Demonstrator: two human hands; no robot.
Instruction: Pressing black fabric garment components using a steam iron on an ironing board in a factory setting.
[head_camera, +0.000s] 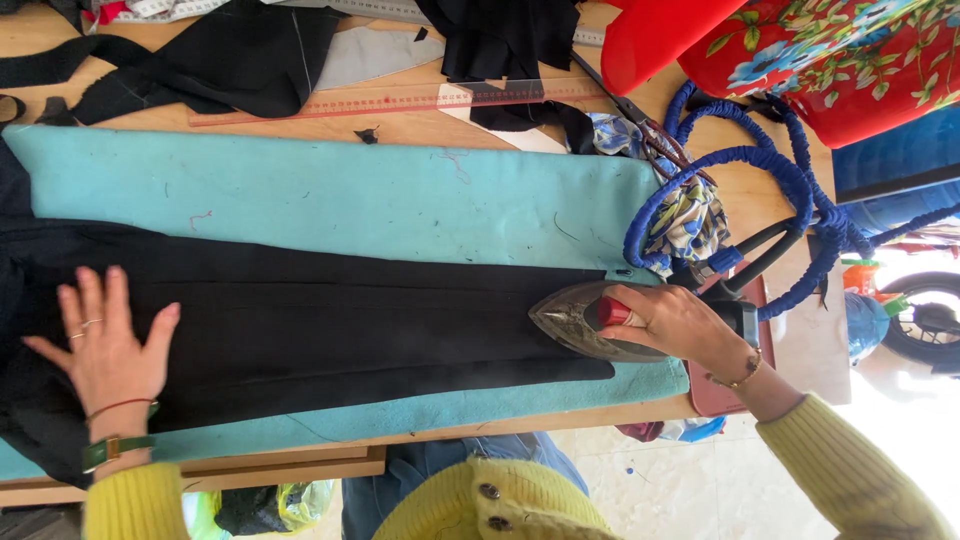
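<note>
A long black garment (320, 330) lies flat on a turquoise pressing pad (330, 195) on a wooden table. My left hand (105, 345) rests flat on the black cloth at the left, fingers spread, holding nothing. My right hand (680, 325) grips the handle of a metal clothes iron (575, 320), whose pointed tip faces left and sits on the right end of the garment. Both arms wear yellow sleeves.
A blue-wrapped iron cord (745, 160) coils at the right beside patterned cloth (690, 220). Scissors (640, 125), a long red ruler (400, 100) and black fabric scraps (240, 50) lie along the far side. Red floral fabric (840, 60) sits top right. The table edge (290, 465) runs near me.
</note>
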